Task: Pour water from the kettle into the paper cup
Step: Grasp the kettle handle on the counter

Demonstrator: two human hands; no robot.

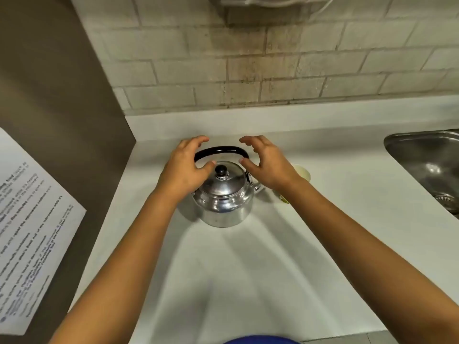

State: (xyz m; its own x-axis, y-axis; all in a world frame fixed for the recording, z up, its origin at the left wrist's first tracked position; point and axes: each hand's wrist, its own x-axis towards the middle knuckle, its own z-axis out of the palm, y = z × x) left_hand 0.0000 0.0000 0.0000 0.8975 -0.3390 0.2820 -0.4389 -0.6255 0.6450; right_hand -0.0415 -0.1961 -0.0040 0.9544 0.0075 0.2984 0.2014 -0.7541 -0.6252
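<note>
A small, rounded kettle (221, 201) of polished, mirror-bright metal stands upright on the white counter (248, 269), its domed lid shut and topped by a black knob (221, 171). A glossy black handle (221, 151) arches over the lid, raised upright. The spout points to the kettle's right, toward the paper cup (303, 173), which stands on the counter just beside the kettle; only part of its pale rim and a bit of its side show behind the right wrist. The left hand (185, 167) hovers over the kettle's left shoulder, fingers curved and spread, gripping nothing. The right hand (267, 165) hangs above the kettle's right side, likewise open and curled, also holding nothing. A steel sink (427, 162) lies well to the kettle's right.
</note>
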